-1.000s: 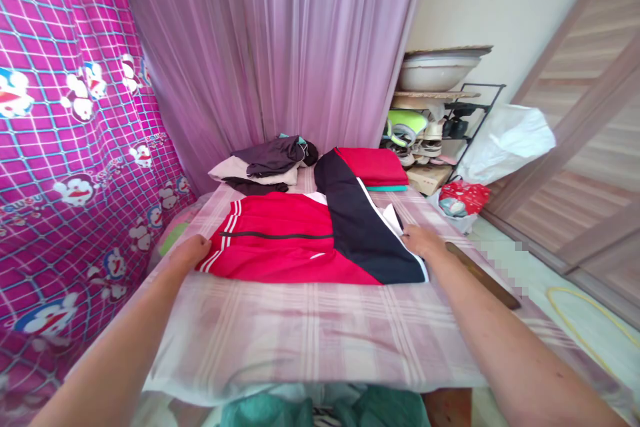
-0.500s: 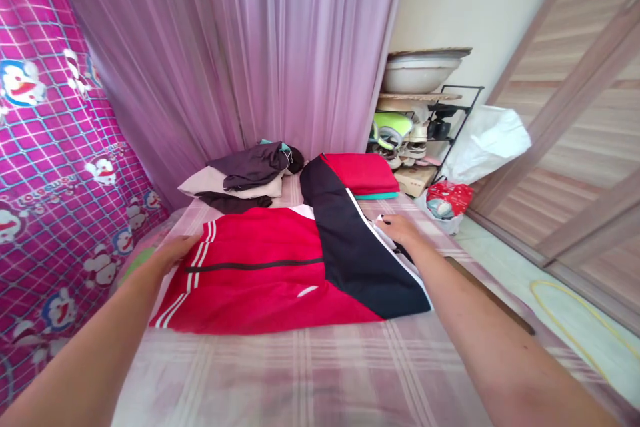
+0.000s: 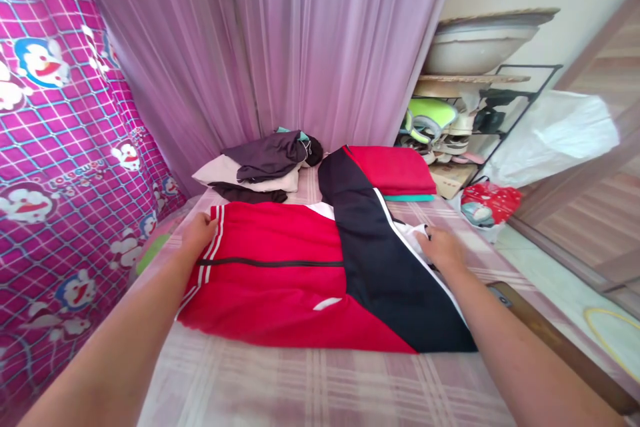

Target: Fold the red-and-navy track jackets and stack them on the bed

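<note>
Nearest the camera, two bare forearms reach forward over a bed covered by a pale pink plaid sheet point(image 3: 310, 387). Just beyond that bare stretch lies a red and navy jacket point(image 3: 300, 280), spread flat across the sheet with its black zipper running sideways and a small white mark near its lower edge. The left hand point(image 3: 199, 232) rests on the jacket's left end, where white stripes edge the red fabric; its fingers point(image 3: 206, 221) curl lightly over that striped hem, touching it, though whether they pinch the cloth or only press on it cannot be told. The right hand point(image 3: 443, 248) lies palm down on the jacket's right side, where the navy panel meets a strip of white lining; its fingers point(image 3: 431, 236) are loosely spread and lie flat on the fabric, with no grasp showing. At the right edge of the bed a dark wooden rail point(image 3: 550, 333) runs alongside. Farther back, a pile of dark and beige clothes point(image 3: 265, 163) sits near the head of the bed, and just beside it a folded red garment point(image 3: 395, 170) lies on a teal one. Behind them hangs a sheer lilac curtain point(image 3: 280, 40), with a magenta cartoon-print cloth point(image 3: 55, 120) on the left and a cluttered metal shelf point(image 3: 470, 113) on the right.
</note>
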`<state>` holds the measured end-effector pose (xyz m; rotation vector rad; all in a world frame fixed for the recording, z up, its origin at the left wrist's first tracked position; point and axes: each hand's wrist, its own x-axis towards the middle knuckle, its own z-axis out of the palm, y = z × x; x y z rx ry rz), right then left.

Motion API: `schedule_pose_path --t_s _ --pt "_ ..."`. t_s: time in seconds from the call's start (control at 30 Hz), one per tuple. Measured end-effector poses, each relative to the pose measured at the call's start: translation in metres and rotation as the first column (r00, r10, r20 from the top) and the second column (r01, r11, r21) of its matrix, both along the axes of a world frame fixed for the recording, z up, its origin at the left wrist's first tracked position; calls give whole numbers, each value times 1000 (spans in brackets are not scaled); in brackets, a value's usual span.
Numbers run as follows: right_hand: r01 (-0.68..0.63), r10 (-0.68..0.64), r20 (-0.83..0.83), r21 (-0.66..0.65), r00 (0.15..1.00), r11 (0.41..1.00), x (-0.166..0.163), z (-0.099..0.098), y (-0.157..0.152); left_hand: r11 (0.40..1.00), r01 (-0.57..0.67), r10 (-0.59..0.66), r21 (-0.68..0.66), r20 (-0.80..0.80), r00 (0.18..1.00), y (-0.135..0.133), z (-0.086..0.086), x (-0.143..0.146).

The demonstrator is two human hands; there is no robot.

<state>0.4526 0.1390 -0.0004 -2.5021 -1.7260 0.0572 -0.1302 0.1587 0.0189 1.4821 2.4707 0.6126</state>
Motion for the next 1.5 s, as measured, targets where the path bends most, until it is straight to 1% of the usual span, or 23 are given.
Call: schedule_pose_path --t_s 0.07,0.1,0.17,0.23,0.27,0.3,0.37,0.4,0.47,0.5,0.57,0.63,0.67,0.77,0.83,0.9,0.97,1.03,1.13,1.2,1.27,1.37,1.5 --pt "13 -13 -6 9 1000 1000 -2 -2 0 1000 6 -10 -25 -157 988 -1 2 5" --pt "13 -13 -25 18 1000 1000 -2 -1 -1 999 7 -14 -38 -197 980 -2 3 7" --pt "5 -2 -83 37 997 999 -2 3 -2 999 10 -19 -50 -177 984 -5 4 11" --pt "-14 25 -114 102 993 995 -2 8 -7 999 30 -33 -18 -156 987 -10 4 13" --pt "-34 52 -109 158 993 987 -2 10 -11 998 64 -59 22 -177 983 -15 4 13" --pt "-66 89 -96 223 991 973 -2 11 -15 990 123 -105 68 -219 970 -22 3 14" --pt "-164 196 -67 329 978 930 -5 11 -24 946 300 -246 123 -332 911 -40 0 18" --pt "-224 261 -63 347 963 911 -7 8 -29 913 392 -328 109 -375 867 -51 -3 21" --pt "-342 377 -65 300 924 891 -13 1 -37 855 519 -476 7 -385 790 -74 -9 30" --pt "-388 415 -61 253 908 886 -17 -3 -41 836 546 -526 -54 -364 769 -84 -13 35" --pt "-434 443 -29 158 896 887 -24 -8 -46 816 561 -573 -140 -325 752 -98 -20 45" --pt "-417 418 18 107 908 902 -30 -5 -50 816 554 -576 -162 -301 760 -105 -22 51" --pt "-400 398 35 102 917 911 -33 -1 -52 819 554 -572 -149 -280 771 -106 -22 52" --pt "-341 339 37 118 940 933 -43 11 -63 818 575 -571 -20 -157 806 -109 -12 50" --pt "-303 303 21 117 953 946 -49 16 -73 789 612 -608 51 -69 791 -117 -2 45" --pt "-275 274 26 93 961 957 -51 16 -84 751 659 -660 30 -1 752 -129 6 38" --pt "-252 249 55 65 967 966 -50 14 -92 720 693 -690 -44 60 721 -142 12 30" --pt "-224 221 74 31 972 974 -49 13 -95 713 695 -689 -90 96 719 -153 15 24" --pt "-192 192 40 -8 981 981 -49 14 -95 711 696 -690 -100 93 718 -160 15 20" --pt "-181 180 8 12 984 983 -50 16 -95 707 702 -700 -85 59 712 -161 15 22" --pt "-168 169 -16 63 986 984 -49 19 -96 714 698 -698 -55 25 715 -163 16 27" --pt "-127 133 -46 110 990 986 -45 23 -99 727 686 -686 -16 -10 727 -169 24 31" --pt "-85 89 -51 83 995 993 -40 29 -102 757 651 -653 -54 -18 757 -174 36 26"
